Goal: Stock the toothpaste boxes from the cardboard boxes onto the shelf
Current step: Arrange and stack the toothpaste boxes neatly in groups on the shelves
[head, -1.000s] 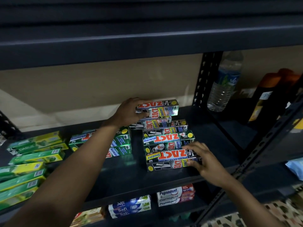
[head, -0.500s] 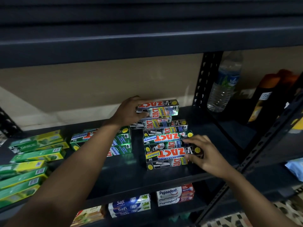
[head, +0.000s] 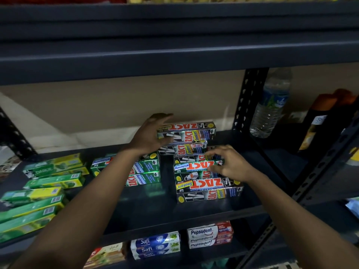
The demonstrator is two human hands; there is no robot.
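Observation:
ZACT toothpaste boxes lie in a row of stacks running front to back on the dark shelf [head: 147, 206]. My left hand [head: 149, 134] is spread around the left end of the top ZACT Smokers box [head: 192, 133] on the rear stack, fingers lifted above its top. My right hand [head: 231, 164] pinches the right end of the ZACT Whitening box [head: 194, 166] on the middle stack. The front ZACT Smokers stack [head: 207, 189] stands untouched. No cardboard box is in view.
Green ZACT Whitening boxes [head: 147, 171] lie under my left wrist, and green-yellow Darlie boxes [head: 52, 167] fill the shelf's left. A shelf post [head: 248, 98], a water bottle [head: 272, 105] and dark orange-capped bottles [head: 326, 117] stand right. Safi [head: 155, 243] and Pepsodent boxes [head: 209, 233] sit below.
My right hand has left the front Smokers stack and moved back onto the middle Whitening box. My left hand's fingers have loosened and spread at the rear stack's end.

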